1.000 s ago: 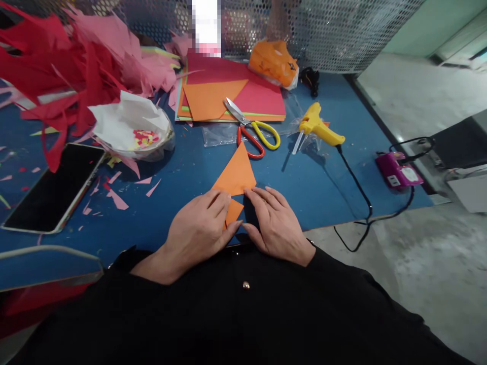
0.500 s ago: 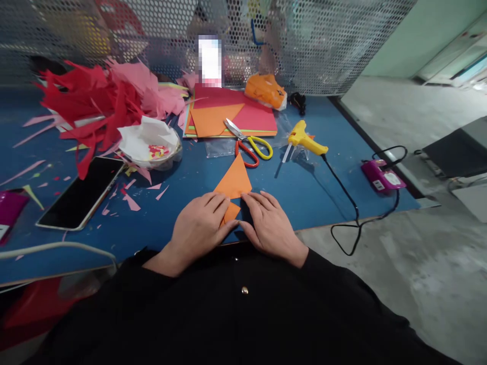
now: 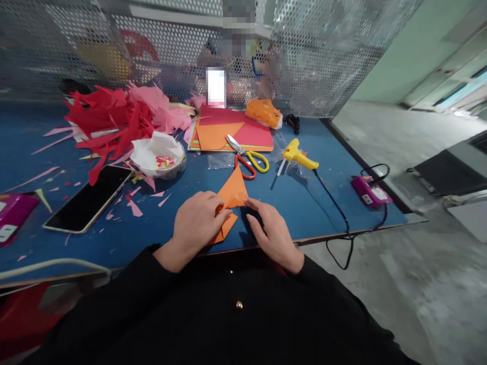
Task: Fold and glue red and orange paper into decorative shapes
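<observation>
A folded piece of orange paper (image 3: 234, 189) lies on the blue table close to the front edge, one point facing away from me. My left hand (image 3: 200, 220) is closed on its left side, thumb and fingers pinching near the fold, and covers part of it. Below that thumb a lower flap of the same paper shows. At the paper's right corner, my right hand (image 3: 272, 230) touches with its fingertips, its thumb held apart and nothing gripped. Just beyond the paper's tip lie scissors (image 3: 243, 152) with one red and one yellow handle, blades spread slightly.
Coloured paper sheets (image 3: 262, 137) lie behind the scissors. A yellow glue gun (image 3: 299, 156) with a black cord is to the right, near a purple box (image 3: 371, 191). To the left are a phone (image 3: 89, 197), a lined bowl (image 3: 177, 170) and red paper scraps (image 3: 110, 114).
My thumbs have drawn back from each other, and more of the paper's lower flap shows. The right thumb has lifted away. The whole scene sits lower as the view tilts up.
</observation>
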The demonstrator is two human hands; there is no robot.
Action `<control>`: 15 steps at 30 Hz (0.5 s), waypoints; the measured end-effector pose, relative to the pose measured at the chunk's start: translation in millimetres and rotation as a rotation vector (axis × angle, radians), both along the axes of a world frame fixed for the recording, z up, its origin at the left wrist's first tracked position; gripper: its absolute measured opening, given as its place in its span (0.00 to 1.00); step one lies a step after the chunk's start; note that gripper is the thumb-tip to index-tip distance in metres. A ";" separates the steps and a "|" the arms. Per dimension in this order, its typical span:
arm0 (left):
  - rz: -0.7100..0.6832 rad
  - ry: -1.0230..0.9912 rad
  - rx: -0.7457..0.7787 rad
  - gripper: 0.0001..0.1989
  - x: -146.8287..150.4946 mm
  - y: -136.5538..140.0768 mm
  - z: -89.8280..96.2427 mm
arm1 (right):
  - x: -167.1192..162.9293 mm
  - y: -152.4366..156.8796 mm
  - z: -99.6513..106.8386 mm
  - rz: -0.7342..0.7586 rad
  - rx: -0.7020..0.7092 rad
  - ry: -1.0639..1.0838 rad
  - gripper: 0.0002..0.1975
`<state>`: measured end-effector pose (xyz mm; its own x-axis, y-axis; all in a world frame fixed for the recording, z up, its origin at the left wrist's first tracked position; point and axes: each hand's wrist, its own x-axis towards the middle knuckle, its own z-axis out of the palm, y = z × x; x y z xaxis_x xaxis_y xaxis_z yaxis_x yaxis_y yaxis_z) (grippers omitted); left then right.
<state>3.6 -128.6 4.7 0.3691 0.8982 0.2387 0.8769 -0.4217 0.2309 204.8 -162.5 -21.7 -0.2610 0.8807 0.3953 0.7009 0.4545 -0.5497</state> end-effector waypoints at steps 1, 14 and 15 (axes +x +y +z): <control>0.009 0.019 -0.003 0.12 2.5 4.2 1.0 | 3.2 1.6 1.2 -0.025 0.001 0.036 0.17; -0.034 -0.154 -0.119 0.06 5.7 16.8 -2.9 | 98.1 121.0 50.9 -0.596 0.087 -0.549 0.21; -0.034 -0.159 -0.123 0.06 6.0 16.5 -3.0 | 101.7 129.2 51.5 -0.591 0.058 -0.574 0.19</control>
